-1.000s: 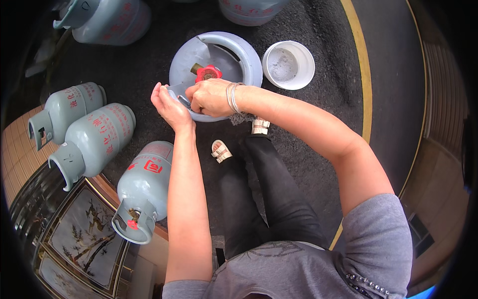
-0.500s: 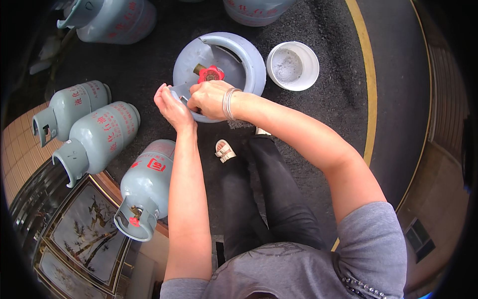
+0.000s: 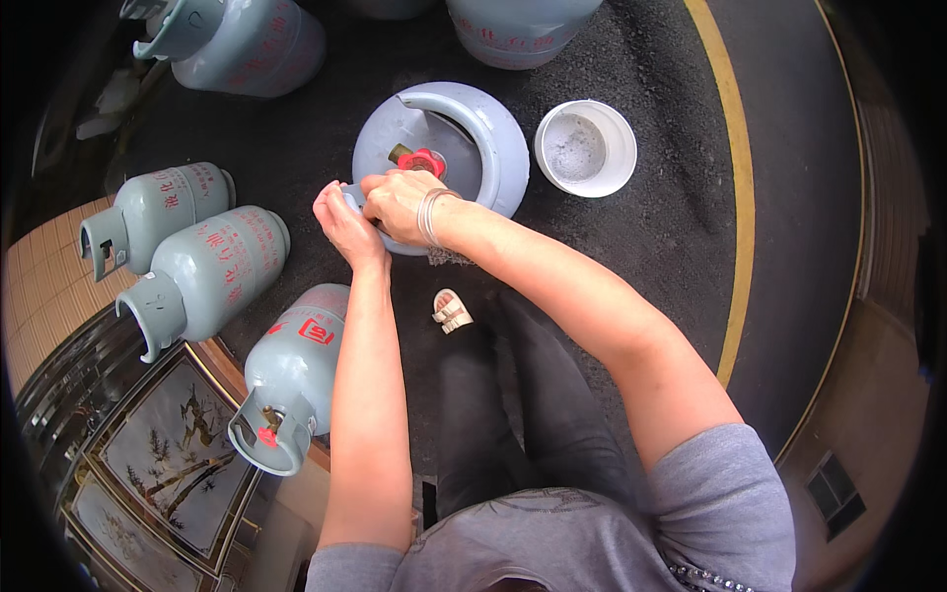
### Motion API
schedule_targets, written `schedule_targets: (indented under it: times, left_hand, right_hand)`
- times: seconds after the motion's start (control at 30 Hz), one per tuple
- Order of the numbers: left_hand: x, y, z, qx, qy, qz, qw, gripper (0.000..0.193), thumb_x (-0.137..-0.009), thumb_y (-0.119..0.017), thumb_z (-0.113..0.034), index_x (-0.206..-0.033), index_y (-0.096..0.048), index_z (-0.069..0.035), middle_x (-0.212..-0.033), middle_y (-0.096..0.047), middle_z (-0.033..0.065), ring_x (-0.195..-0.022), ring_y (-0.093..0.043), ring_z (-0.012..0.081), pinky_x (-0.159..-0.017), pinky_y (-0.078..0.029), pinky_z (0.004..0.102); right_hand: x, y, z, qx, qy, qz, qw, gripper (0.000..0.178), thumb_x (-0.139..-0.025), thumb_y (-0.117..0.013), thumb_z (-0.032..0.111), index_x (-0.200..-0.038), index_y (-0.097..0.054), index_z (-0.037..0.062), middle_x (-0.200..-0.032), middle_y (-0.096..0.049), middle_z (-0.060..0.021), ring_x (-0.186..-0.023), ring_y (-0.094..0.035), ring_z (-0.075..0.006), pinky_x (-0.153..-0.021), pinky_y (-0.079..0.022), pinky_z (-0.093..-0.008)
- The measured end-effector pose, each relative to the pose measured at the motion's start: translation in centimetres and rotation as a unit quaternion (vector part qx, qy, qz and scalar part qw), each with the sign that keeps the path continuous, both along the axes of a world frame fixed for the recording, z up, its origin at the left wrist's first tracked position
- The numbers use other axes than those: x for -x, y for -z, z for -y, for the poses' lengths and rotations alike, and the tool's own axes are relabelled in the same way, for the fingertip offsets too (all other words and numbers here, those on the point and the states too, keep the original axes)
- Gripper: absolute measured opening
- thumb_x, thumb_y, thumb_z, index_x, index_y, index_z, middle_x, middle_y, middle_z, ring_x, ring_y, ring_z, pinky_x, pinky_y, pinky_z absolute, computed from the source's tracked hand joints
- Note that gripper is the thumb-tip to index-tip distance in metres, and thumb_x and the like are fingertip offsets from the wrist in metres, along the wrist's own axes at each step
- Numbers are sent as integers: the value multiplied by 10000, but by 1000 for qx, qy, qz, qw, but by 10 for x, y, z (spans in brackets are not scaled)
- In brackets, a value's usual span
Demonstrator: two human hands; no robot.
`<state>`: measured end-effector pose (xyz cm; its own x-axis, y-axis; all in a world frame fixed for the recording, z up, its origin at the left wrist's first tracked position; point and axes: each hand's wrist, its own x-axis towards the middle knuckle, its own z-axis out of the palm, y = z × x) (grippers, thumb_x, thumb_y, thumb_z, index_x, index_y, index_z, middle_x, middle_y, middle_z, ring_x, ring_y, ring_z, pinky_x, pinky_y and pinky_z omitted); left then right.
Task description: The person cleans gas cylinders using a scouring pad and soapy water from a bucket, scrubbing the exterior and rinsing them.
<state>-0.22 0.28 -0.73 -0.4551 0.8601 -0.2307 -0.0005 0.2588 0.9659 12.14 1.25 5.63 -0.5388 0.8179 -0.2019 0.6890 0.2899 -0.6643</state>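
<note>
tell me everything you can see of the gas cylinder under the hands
The gas cylinder is pale blue-grey and looks like painted metal. It stands upright on the dark ground, seen from above, its top ringed by a curved collar with a gap at the far side. Inside sits a red valve handwheel with a brass-coloured outlet. The left grip and right grip meet at the collar's near-left part, hiding it partly. A white bucket stands to the right.

The cylinder (image 3: 466,176) looks smooth, painted metal; the asphalt (image 3: 676,227), rough
</note>
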Motion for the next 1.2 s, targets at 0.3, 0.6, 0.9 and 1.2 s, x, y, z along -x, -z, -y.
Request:
schedule_targets:
  times: [0.3, 0.6, 0.9, 1.2]
  left_hand:
    - [-5, -5, -2, -5, -10, -53, 999, 241, -950, -499, -242, -1028, -551, -19, -952, -567, 73, -865, -534, 159, -816, -429, 299]
    - [-1, -12, -5, -46, 27, -241, 969, 213, -936, -520, -203, -1036, -571, -22, -939, -603, 107, -818, -586, 214, -763, -466, 344]
    - [-13, -34, -7, -66, 102, -425, 897, 139, -900, -571, -163, -996, -587, -63, -947, -596, 110, -907, -590, 311, -795, -462, 419]
    - [-9, -36, -5, 3, 82, -389, 918, 139, -915, -534, -174, -963, -618, -74, -957, -612, 128, -915, -607, 335, -788, -469, 431]
  right_hand:
    - [-33, -22, 0, 22, -146, 205, 968, 176, -827, -574, 84, -926, -714, 46, -1003, -700, -138, -953, -684, -285, -828, -538, -367]
    - [-72, -42, 31, -183, 192, -101, 959, 211, -707, -744, 76, -906, -674, 79, -932, -571, -86, -826, -623, -269, -713, -527, -380]
    - [-59, -17, -1, -246, 142, -62, 957, 126, -746, -680, 87, -864, -675, 44, -941, -604, -108, -887, -618, -290, -781, -524, -371]
    - [-41, -6, -2, -159, 23, 85, 983, 120, -769, -619, 100, -823, -700, 30, -933, -667, -141, -910, -627, -307, -786, -540, -372]
